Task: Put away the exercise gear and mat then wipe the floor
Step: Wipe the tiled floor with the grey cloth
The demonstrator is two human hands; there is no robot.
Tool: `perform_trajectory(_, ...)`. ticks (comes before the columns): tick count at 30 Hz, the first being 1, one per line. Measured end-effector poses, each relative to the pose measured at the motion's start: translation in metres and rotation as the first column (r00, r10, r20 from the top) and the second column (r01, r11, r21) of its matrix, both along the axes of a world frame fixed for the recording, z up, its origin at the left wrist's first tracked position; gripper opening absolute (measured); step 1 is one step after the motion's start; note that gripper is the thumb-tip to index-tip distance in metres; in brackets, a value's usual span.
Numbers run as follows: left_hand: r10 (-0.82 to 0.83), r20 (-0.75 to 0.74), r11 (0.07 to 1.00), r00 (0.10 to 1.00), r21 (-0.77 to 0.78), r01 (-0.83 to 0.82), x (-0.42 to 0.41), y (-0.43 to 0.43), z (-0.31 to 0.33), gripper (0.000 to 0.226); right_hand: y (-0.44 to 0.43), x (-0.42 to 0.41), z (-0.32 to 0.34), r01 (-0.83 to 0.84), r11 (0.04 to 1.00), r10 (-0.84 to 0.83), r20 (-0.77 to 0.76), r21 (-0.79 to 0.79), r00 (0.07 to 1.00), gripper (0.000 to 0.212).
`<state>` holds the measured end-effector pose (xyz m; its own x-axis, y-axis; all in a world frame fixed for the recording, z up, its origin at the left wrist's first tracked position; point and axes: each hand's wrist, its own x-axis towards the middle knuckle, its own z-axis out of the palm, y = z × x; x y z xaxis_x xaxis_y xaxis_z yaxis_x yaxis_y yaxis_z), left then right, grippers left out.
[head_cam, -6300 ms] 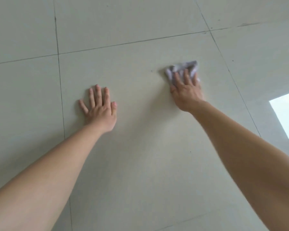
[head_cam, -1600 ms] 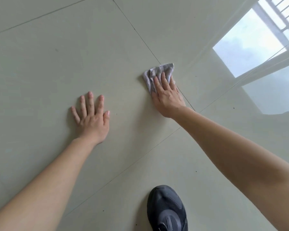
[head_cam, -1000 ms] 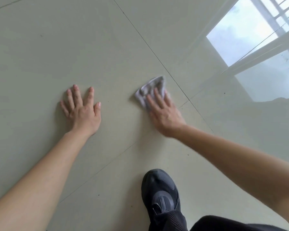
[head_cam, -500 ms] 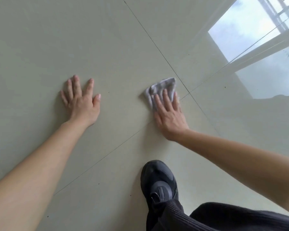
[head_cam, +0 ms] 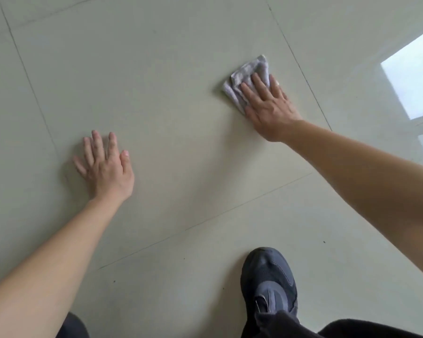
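The head view looks down on a pale, glossy tiled floor (head_cam: 181, 106) with thin dark grout lines that cross it diagonally. The person leans over the floor with both bare arms stretched forward.

The right hand (head_cam: 270, 111) lies palm down on a small, crumpled grey cloth (head_cam: 248, 69). Its fingers (head_cam: 259, 81) are straight and a little spread, and they press the cloth flat against the floor; they do not curl round it. The cloth lies in the upper right part of the view, on the large tile, near 1 of the grout lines. The far part of the cloth shows beyond the fingertips, and the rest is covered by the hand.

The left hand (head_cam: 105, 167) is well apart from the cloth, on the left side of the same tile. It is flat on the floor with the palm down and the fingers straight and spread, and it holds nothing (it looks a little blurred).

At the bottom, a dark grey sports shoe (head_cam: 269, 281) stands on the next tile, and its toe points toward the right hand. Dark trouser fabric (head_cam: 352, 329) covers the leg behind it. A bright reflection of a window (head_cam: 415, 76) shines on the floor at the right edge.
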<state>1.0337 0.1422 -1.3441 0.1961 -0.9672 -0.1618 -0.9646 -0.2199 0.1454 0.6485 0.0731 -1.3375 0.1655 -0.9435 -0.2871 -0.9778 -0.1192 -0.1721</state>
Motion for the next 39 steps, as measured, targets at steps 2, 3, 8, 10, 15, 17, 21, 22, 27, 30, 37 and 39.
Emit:
perform_trajectory(2,0.084,-0.010,0.996,0.996,-0.024,-0.084,0.015,0.004,-0.002,0.055,0.009,0.029,0.001,-0.011,1.000,0.011,0.012,-0.023,1.000,0.061)
perform_trajectory(3,0.124,-0.021,0.991,0.992,-0.039,-0.125,0.022,0.006,-0.003,0.057,0.022,0.046,-0.001,-0.100,0.994,0.101,0.024,-0.050,0.995,0.061)
perform_trajectory(8,0.212,-0.061,0.973,0.975,-0.082,-0.217,0.048,0.014,-0.011,0.059,0.131,0.139,-0.013,-0.644,0.749,0.662,0.159,-0.156,0.732,0.057)
perform_trajectory(10,0.197,-0.035,0.976,0.980,-0.084,-0.200,0.053,0.019,-0.011,0.058,0.167,0.167,-0.015,-0.800,0.579,0.813,0.180,-0.157,0.554,0.055)
perform_trajectory(15,0.138,0.026,0.990,0.990,-0.032,-0.137,0.062,0.020,-0.011,0.057,0.096,0.148,-0.024,-0.866,0.438,0.899,0.124,-0.240,0.421,0.046)
perform_trajectory(17,0.114,0.029,0.993,0.993,-0.036,-0.113,0.068,0.020,-0.008,0.057,0.041,0.128,-0.025,-0.723,0.633,0.764,0.071,-0.277,0.641,0.046)
perform_trajectory(21,0.055,0.003,0.998,0.998,-0.028,-0.055,0.085,0.019,0.001,0.055,-0.014,0.135,-0.003,-0.320,0.940,0.331,0.096,-0.116,0.939,0.058)
perform_trajectory(22,0.046,-0.008,0.999,0.999,-0.027,-0.046,0.089,0.018,0.002,0.054,-0.015,0.150,0.000,-0.297,0.949,0.306,0.090,-0.107,0.948,0.057)
perform_trajectory(27,0.064,-0.095,0.994,0.993,-0.084,-0.072,0.105,0.011,0.006,0.051,0.067,0.235,-0.012,-0.717,0.659,0.749,0.114,-0.227,0.652,0.055)
perform_trajectory(30,0.126,-0.076,0.980,0.989,-0.147,-0.136,0.093,0.006,0.007,0.050,0.133,0.228,-0.010,-0.935,0.312,0.946,0.147,-0.169,0.289,0.054)
perform_trajectory(37,0.125,-0.024,0.985,0.992,-0.115,-0.127,0.030,0.001,-0.005,0.057,0.053,0.042,-0.012,-0.734,0.646,0.760,0.093,-0.208,0.643,0.050)
perform_trajectory(39,0.052,-0.030,0.994,0.998,-0.091,-0.055,0.015,-0.005,-0.007,0.059,0.023,-0.014,-0.006,-0.503,0.847,0.514,0.022,-0.175,0.858,0.051)
